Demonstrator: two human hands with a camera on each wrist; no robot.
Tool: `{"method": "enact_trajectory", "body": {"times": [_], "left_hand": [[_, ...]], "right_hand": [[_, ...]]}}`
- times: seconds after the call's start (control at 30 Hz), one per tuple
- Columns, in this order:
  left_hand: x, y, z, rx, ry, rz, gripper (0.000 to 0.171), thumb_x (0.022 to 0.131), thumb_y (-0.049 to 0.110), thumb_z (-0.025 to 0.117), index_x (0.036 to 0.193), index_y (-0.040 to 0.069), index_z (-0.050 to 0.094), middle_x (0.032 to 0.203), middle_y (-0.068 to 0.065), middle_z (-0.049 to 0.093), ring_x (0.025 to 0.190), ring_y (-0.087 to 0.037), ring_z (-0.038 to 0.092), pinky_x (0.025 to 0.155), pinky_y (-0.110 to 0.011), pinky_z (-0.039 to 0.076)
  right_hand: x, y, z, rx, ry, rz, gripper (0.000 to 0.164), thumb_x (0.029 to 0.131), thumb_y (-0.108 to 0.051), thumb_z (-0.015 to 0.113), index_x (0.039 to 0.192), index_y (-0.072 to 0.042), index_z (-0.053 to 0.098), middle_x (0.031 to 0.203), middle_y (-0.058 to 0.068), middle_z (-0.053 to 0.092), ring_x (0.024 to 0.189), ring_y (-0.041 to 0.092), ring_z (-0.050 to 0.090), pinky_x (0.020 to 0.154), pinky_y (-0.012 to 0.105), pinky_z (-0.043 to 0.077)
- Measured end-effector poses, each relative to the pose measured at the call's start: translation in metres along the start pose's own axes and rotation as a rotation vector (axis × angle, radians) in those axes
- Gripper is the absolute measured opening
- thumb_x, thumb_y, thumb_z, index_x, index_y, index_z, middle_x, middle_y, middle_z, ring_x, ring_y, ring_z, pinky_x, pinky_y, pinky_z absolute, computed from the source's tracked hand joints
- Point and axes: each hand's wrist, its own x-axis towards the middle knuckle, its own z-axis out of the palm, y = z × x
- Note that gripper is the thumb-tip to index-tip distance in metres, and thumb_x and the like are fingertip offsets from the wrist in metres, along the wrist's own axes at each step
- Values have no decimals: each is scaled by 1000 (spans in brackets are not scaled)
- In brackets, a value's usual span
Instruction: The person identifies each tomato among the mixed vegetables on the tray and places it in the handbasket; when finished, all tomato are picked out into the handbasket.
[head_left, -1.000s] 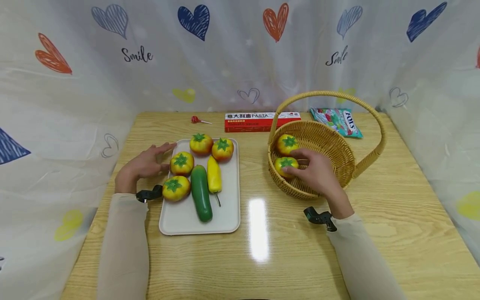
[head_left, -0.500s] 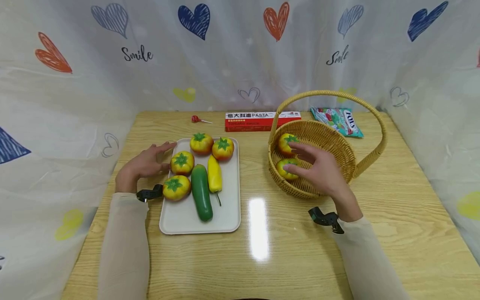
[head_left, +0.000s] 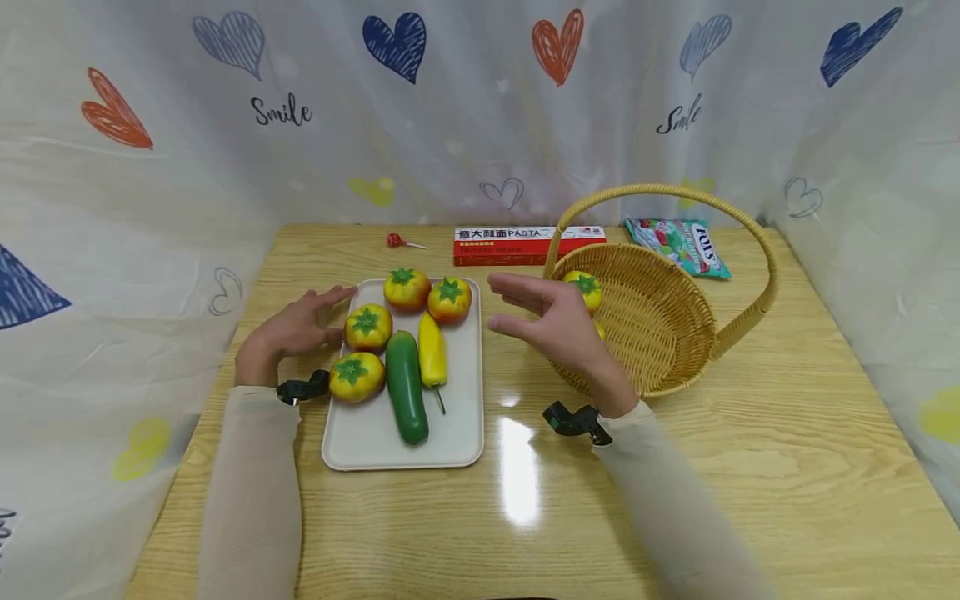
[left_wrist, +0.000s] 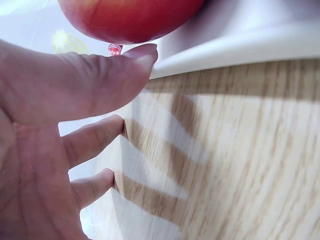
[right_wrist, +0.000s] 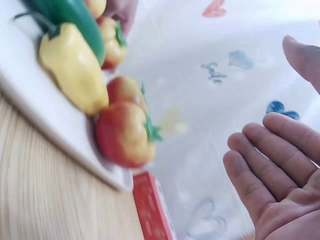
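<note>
Tomatoes point(head_left: 450, 304) line the left and far sides of the tray point(head_left: 450, 433). The right hand point(head_left: 557, 325), wide and empty, hovers right of it; the left hand point(head_left: 291, 327), loosely spread, holds nothing beside its left rim. Best cup one squarely, sparing neighbours.

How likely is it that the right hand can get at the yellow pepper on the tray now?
Probably yes: the right hand is open and empty, and nothing stands between it and the yellow pepper across the bare right side of the white tray.
</note>
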Motion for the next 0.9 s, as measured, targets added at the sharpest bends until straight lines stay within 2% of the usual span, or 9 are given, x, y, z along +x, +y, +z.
{"method": "enact_trajectory", "body": {"times": [0.1,0.3,0.5,0.6,0.77,0.9], "left_hand": [[-1,0,0,5,0,0,78,105,20,68,174,17,31,182,-22,17,165,-61,-3,128,-83,6],[-2,1,-1,3,-2,-15,78,106,21,67,175,19,30,183,-21,17,166,-59,-4,128,-83,5],[-1,1,0,9,-1,-9,77,106,22,67,175,19,30,183,-21,16,166,-59,-4,128,-82,5],[-1,1,1,15,4,-5,77,106,22,67,175,18,30,182,-22,16,166,-60,-3,129,-82,6],[-1,0,2,6,4,-5,77,106,20,67,174,18,31,183,-22,16,166,-60,-3,129,-82,5],[-1,-1,1,8,4,-3,78,105,20,67,174,18,31,182,-22,16,165,-60,-3,128,-82,5]], "right_hand": [[14,2,15,26,3,-23,56,95,-21,87,147,-12,70,150,11,71,140,32,67,119,40,55],[43,16,43,36,14,-23,57,94,-24,88,147,-12,71,149,7,72,142,26,66,121,39,53],[65,29,63,-104,42,63,66,94,-37,89,153,-16,67,159,3,65,151,24,57,126,46,48],[72,37,66,-166,12,130,72,94,-40,88,157,-18,62,165,1,59,156,25,51,129,46,44],[69,49,63,-335,-77,168,75,95,-36,87,161,-16,57,167,6,56,155,28,51,130,44,42],[59,50,60,-437,-70,140,72,95,-30,87,159,-12,59,161,11,59,147,31,57,126,47,47]]}}
